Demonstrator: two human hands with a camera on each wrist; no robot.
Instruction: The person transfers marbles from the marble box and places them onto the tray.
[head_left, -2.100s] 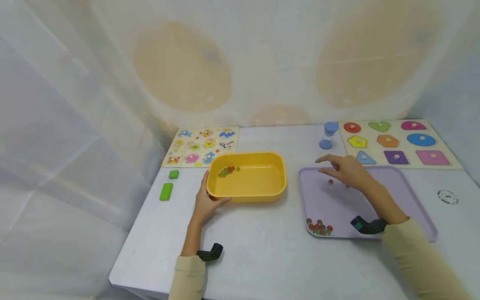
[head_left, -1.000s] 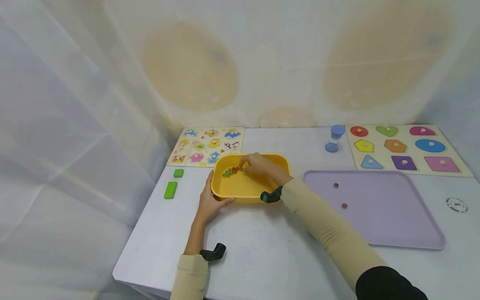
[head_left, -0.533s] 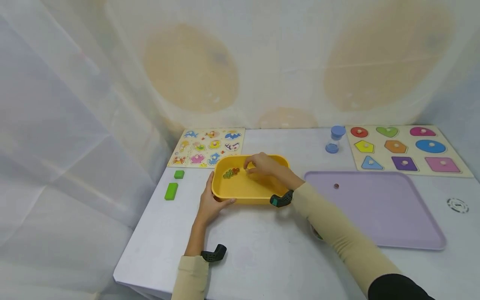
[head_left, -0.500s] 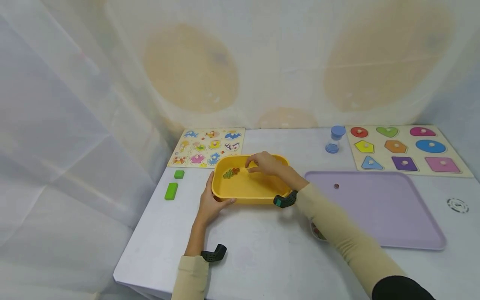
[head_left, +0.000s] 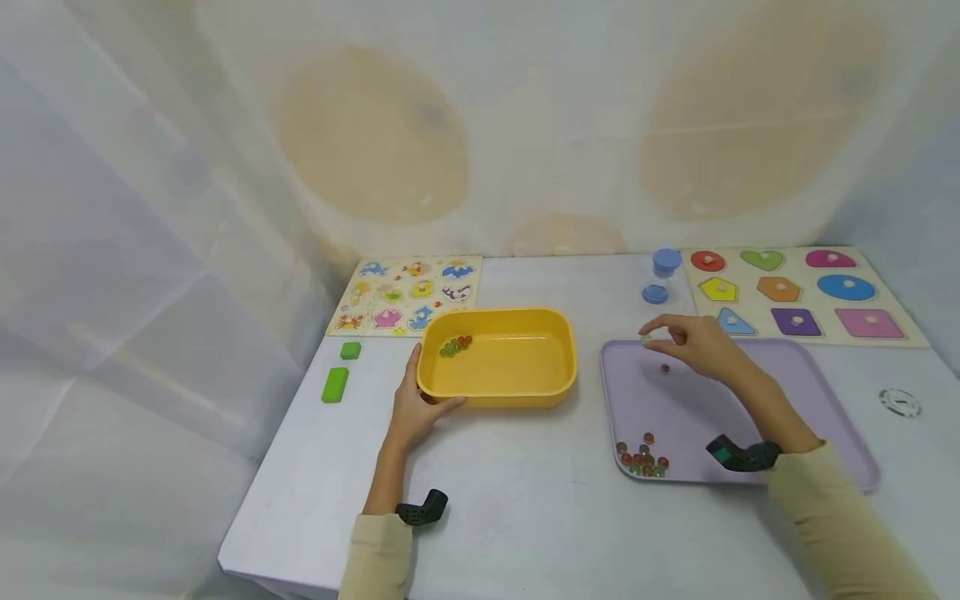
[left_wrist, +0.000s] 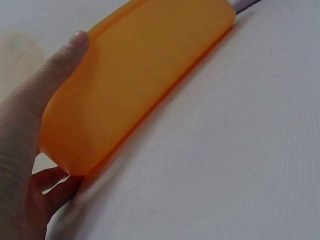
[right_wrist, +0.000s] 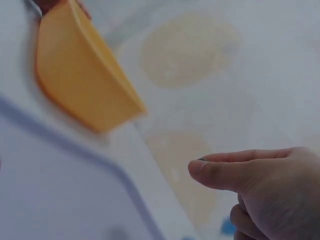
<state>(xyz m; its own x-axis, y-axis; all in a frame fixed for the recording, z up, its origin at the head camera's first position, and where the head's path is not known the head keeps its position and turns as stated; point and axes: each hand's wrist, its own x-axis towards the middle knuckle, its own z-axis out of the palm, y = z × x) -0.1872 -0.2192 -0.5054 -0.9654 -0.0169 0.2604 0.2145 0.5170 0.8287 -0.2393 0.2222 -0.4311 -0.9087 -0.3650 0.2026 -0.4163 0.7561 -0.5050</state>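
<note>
My left hand grips the left end of a yellow plastic tub, thumb along its front wall and fingers round the side; the left wrist view shows the fingertips low at the corner. Inside, a short row of green and red glass marbles lies at the left. My right hand is above the back left of a lilac tray, pinching a small green marble between thumb and index finger. Below that hand lies a single brown-red marble. Several mixed marbles cluster in the tray's front left corner.
Behind the tub lies an animal puzzle board; a shape puzzle board is at the back right beside a blue sand timer. Two green blocks sit at the left, and a black-and-white disc at the right.
My right hand has moved right, from inside the yellow tub to over the lilac tray, carrying the green marble. The left hand keeps its grip on the tub.
</note>
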